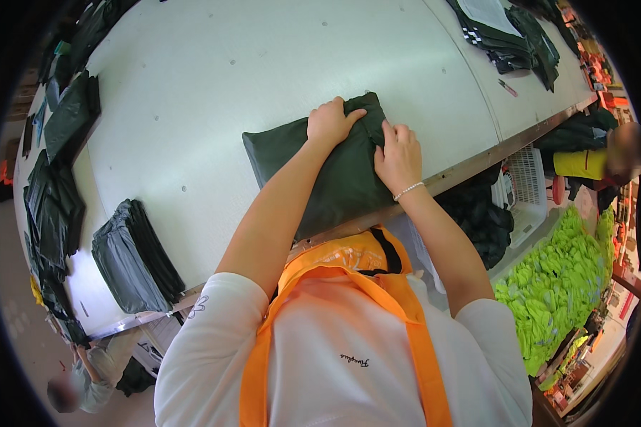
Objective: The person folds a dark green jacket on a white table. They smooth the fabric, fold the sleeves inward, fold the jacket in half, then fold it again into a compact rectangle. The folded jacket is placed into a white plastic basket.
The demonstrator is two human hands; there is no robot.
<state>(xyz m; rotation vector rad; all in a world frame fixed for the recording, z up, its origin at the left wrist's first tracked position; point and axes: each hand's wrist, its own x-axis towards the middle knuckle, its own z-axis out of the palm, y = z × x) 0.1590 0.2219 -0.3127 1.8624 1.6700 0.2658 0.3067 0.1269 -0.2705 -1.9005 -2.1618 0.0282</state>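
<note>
A folded dark green garment (338, 174) of smooth, thin cloth lies on the pale table in front of me, its near edge at the table's rim. My left hand (329, 121) is on its far part, fingers curled at the far edge and thumb stretched over a fold. Beside it, my right hand (399, 153) grips the garment's right edge, with the fingertips on the cloth. What lies beneath the left fingers is hidden.
Dark folded garments (137, 256) are stacked at the table's near left; more dark pieces (53, 206) line its left edge. Dark clothing with a white sheet (502, 35) and a small pink-handled tool (507, 87) lie far right. Below right are a white crate (527, 185) and bright yellow-green garments (555, 285). Other people sit nearby.
</note>
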